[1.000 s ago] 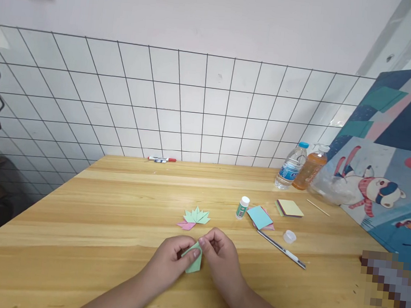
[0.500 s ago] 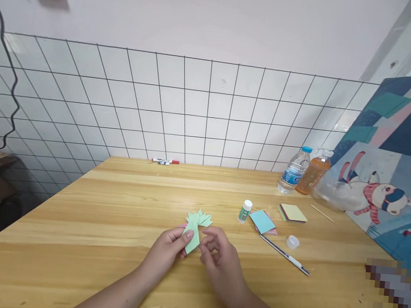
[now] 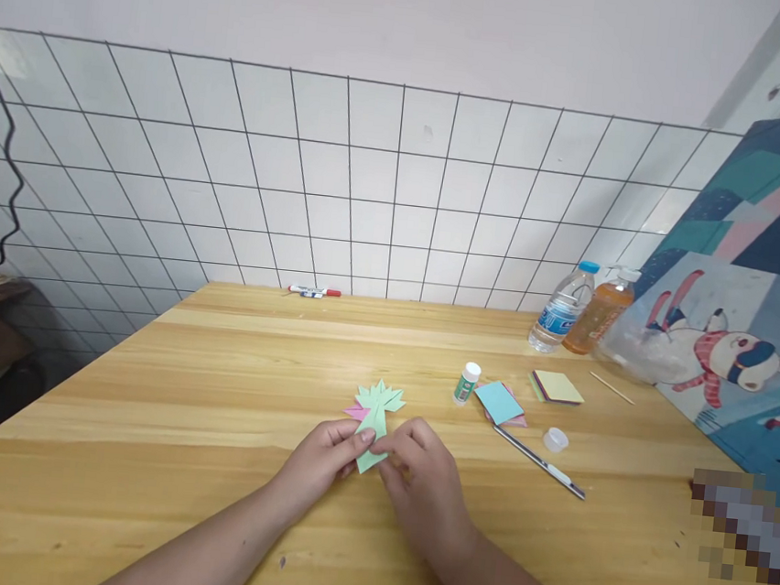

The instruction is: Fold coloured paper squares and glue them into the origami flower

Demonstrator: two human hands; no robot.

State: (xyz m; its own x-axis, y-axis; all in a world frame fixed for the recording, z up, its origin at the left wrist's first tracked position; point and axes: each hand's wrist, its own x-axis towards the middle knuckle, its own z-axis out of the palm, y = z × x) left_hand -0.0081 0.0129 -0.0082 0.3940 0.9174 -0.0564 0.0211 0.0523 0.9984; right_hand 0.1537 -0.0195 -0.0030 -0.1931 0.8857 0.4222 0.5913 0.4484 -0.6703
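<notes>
My left hand (image 3: pixel 325 461) pinches a light green origami piece (image 3: pixel 376 420) with the thumb on top. Several pointed folds fan out at its far end, and a wider flap points toward me. A pink paper tip (image 3: pixel 356 413) sticks out on its left side. My right hand (image 3: pixel 424 475) is curled, its thumb and index finger closed on the lower right edge of the green paper. The fingers partly hide that edge. To the right of my hands stands a glue stick (image 3: pixel 467 384) with a white cap.
Right of the glue stick lie blue paper squares (image 3: pixel 499 402), a yellow-topped paper stack (image 3: pixel 558 387), a utility knife (image 3: pixel 539 461), a clear cap (image 3: pixel 555 439) and a thin stick (image 3: pixel 612 387). Two bottles (image 3: pixel 563 309) stand behind. Markers (image 3: pixel 315 292) lie by the tiled wall.
My right hand has come in from beside the green paper to its lower right edge. The paper has turned slightly, and more pink shows. The view has tilted down a little.
</notes>
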